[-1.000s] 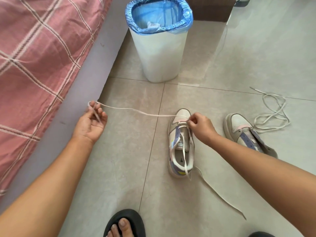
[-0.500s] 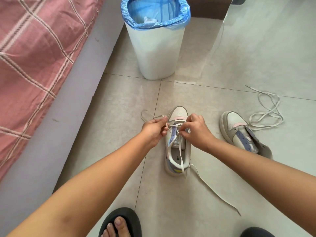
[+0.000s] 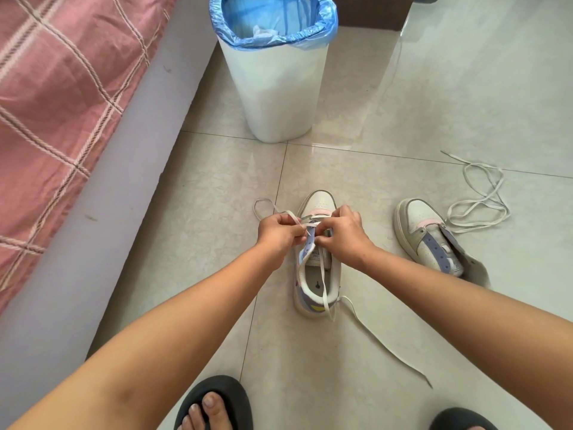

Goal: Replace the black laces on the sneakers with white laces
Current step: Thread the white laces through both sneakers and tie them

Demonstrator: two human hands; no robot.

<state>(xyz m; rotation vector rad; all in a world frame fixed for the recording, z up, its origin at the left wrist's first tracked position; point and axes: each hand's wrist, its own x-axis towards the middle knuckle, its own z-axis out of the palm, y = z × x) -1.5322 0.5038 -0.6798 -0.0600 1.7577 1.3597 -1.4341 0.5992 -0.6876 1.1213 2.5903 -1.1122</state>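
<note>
A white sneaker (image 3: 316, 287) with lilac eyelet strips stands on the floor in front of me, toe pointing away. A white lace (image 3: 387, 346) runs through its front eyelets; one end trails over the heel and across the tiles to the right, and a loop lies left of the toe. My left hand (image 3: 277, 234) pinches the lace at the left eyelet strip. My right hand (image 3: 344, 232) grips the shoe's upper beside the tongue, with its fingertips curled in. A second sneaker (image 3: 428, 237) lies unlaced to the right, with a loose white lace (image 3: 479, 200) coiled beside it.
A white bin (image 3: 279, 88) with a blue liner stands just beyond the shoes. A bed with a pink checked cover (image 3: 55, 103) and grey side runs along the left. My feet in black sandals (image 3: 217, 401) are at the bottom edge.
My left hand came back from the far left, where it held the lace taut, to the shoe. The slack lace now loops left of the toe. My right hand stayed on the shoe.
</note>
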